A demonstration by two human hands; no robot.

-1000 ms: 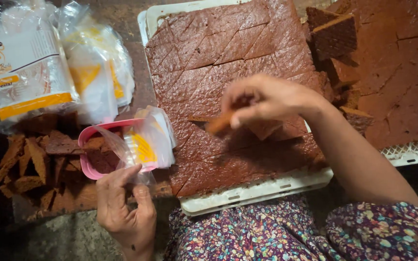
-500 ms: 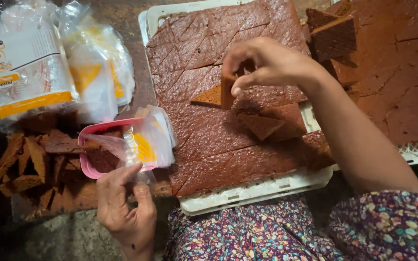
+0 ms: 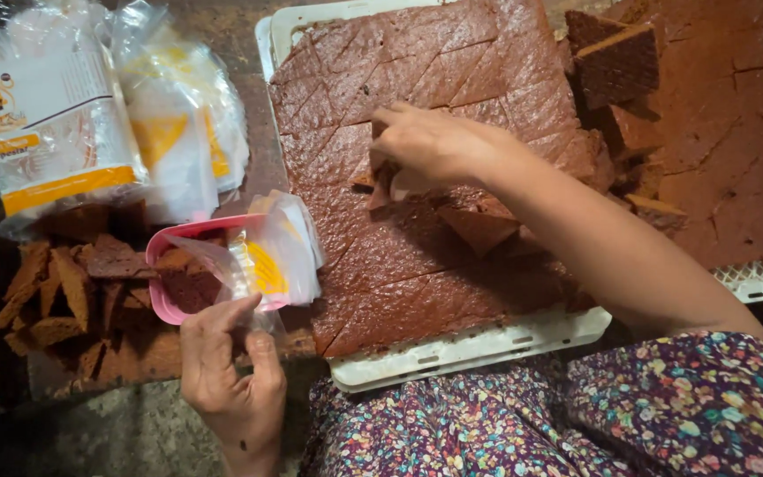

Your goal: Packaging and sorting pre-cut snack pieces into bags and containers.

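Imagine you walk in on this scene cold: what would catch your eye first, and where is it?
First, the big brown scored slab filling the white tray in the middle, with the right hand lifting a cut piece from it. Next, the left hand at lower left gripping a clear plastic bag stretched over a pink tub. Behind it, upper left, lies a stack of bags above loose brown offcuts.

Reddish-brown slab cake [image 3: 417, 256], scored in a diamond pattern, seen in a cream-white tray [image 3: 452, 353]. Pink bowl [image 3: 169, 305] noted. Clear bag [image 3: 275, 252] marked with yellow. White wrappers [image 3: 55, 132] banded in yellow-orange. Dark brown offcuts [image 3: 64, 300] recorded. Dark dress [image 3: 576, 415] patterned with multicoloured small flowers.
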